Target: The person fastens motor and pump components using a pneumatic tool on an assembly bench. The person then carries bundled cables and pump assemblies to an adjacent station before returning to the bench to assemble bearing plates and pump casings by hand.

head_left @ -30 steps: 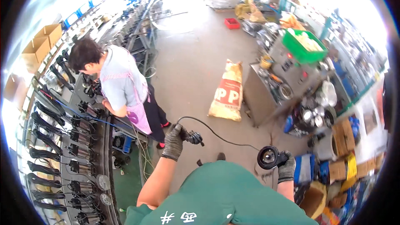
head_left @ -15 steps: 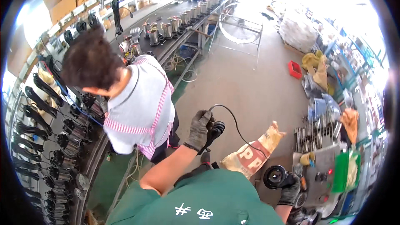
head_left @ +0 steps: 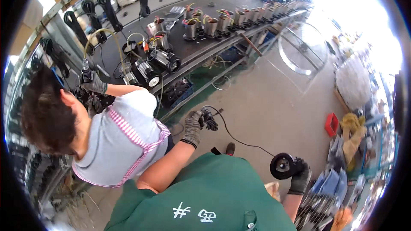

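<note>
A dark grey work glove covers my left hand (head_left: 193, 125), whose fingers are closed round a bundled black cable (head_left: 209, 119). From that bundle a single strand hangs in a curve across to a round black motor end cover (head_left: 279, 169) with a light centre. My right hand (head_left: 301, 179), gloved too, grips the cover at its right side, in front of my green top. Both hands are held out over the floor, well apart.
To my left a co-worker (head_left: 115, 145) in a striped apron holds a hose-fed power driver (head_left: 86, 72). A long dark bench (head_left: 180, 53) carries rows of metal motor housings (head_left: 210, 26). Cable bundles (head_left: 109, 10) hang above it. At right are a red bin (head_left: 331, 125) and sacks (head_left: 353, 132).
My view has swung left, bringing more of the bench into sight. Both hands still hold the cable and the cover. The co-worker's gloved hand with the driver now shows.
</note>
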